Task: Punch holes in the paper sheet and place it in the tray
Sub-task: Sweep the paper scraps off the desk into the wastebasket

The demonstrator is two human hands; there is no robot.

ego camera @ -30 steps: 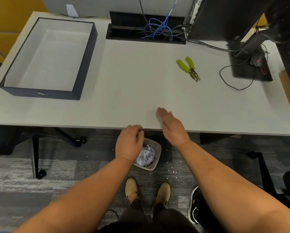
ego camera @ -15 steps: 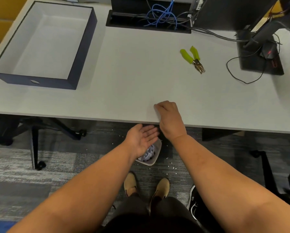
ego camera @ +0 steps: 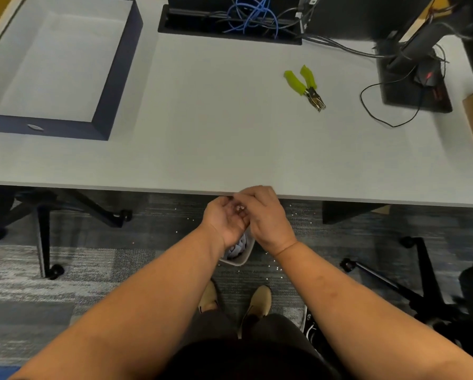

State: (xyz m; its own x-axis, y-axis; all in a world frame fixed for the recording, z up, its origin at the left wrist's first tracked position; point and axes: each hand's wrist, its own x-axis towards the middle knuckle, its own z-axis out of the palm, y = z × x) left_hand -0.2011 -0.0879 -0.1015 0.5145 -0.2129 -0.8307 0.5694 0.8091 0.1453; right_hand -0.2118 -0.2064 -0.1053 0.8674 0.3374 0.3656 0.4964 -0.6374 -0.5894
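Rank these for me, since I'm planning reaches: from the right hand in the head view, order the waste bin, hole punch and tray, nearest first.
From the right hand:
1. Waste bin, just below it on the floor.
2. Hole punch, on the desk, up and right.
3. Tray, far left of the desk.

Pale grey tabletop, navy tray, lime-handled punch.

The tabletop (ego camera: 230, 138) is a plain light grey. The tray (ego camera: 120, 75) has dark navy walls and a white inside. The hole punch (ego camera: 306, 87) has lime-green handles and a brass-toned metal head. Blue cables (ego camera: 253, 15) tangle among black ones in a black recess. The carpet (ego camera: 98, 259) is streaked grey and dark blue, speckled with white dots. The shoes (ego camera: 260, 300) are tan; the wastebasket (ego camera: 239, 259) is pale grey.
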